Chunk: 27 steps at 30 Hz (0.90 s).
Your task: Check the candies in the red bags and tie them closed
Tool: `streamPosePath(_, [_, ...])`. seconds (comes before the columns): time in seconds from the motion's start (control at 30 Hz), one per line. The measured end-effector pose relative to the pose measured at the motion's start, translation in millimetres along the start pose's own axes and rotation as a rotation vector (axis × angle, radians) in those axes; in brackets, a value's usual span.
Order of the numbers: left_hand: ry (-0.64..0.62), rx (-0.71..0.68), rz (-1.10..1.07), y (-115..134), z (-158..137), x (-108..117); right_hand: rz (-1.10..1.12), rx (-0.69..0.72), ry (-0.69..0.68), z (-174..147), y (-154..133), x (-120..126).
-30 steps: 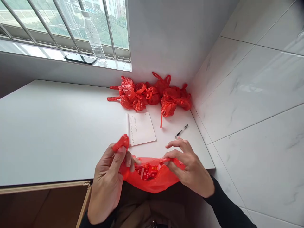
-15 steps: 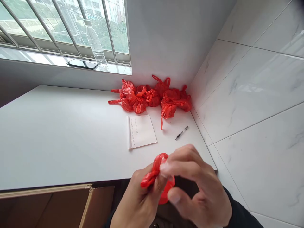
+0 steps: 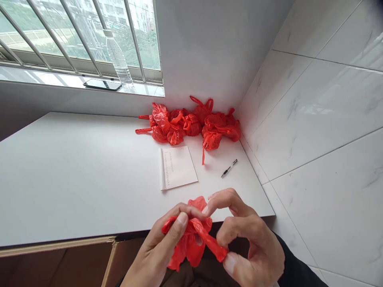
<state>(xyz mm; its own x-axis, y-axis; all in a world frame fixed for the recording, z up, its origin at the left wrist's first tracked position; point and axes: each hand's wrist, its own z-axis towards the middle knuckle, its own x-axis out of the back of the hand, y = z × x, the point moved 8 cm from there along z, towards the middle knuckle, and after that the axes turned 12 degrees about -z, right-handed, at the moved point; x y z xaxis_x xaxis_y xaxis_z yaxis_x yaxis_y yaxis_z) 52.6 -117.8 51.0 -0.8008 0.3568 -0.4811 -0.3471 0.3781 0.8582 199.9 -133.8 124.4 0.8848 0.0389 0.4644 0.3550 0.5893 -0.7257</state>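
A red plastic bag (image 3: 194, 249) is held between my two hands, just off the table's front edge. My left hand (image 3: 163, 239) pinches one gathered part of it, thumb on top. The thumb and a finger of my right hand (image 3: 249, 235) grip a twisted strip of the bag at its lower right. My right index finger reaches over to the bag's upper part. Whether anything lies inside the bag, I cannot tell. Beyond my hands, a notepad (image 3: 181, 169) with small writing and a black-and-clear pen (image 3: 229, 168) lie on the white table (image 3: 89, 179).
Several knotted red bags (image 3: 191, 121) are heaped against the wall at the table's back right corner. On the window sill stand a water bottle (image 3: 119, 59) and a flat-lying phone (image 3: 102, 84). An open cardboard box (image 3: 110, 259) is below the table edge at left.
My hands have drawn apart and the bunched bag has spread between them. My right thumb and finger have closed on a strip and pulled it down to the right.
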Motion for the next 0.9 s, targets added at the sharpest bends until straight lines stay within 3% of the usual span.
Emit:
streamPosePath(0.13, [-0.142,-0.115,0.320,18,-4,-19,0.114,0.014,-0.096,-4,10,-12])
streamPosePath(0.33, [-0.192,-0.340,0.657,29,-8,-41,0.125,-0.157,-0.245,-12,35,-26])
streamPosePath(0.53, [-0.015,-0.799,1.066,33,-16,-41,0.286,-0.537,-0.362,-25,60,-35])
streamPosePath(0.63, [0.054,-0.910,1.100,38,-23,-38,0.419,-0.535,-0.431,-24,58,-41])
streamPosePath(0.77, [0.193,-0.913,1.131,51,-24,-27,0.310,-0.462,-0.291,-13,53,-26])
streamPosePath(0.9, [0.122,-0.892,1.265,58,-20,-31,0.039,-0.335,-0.125,-3,38,-6])
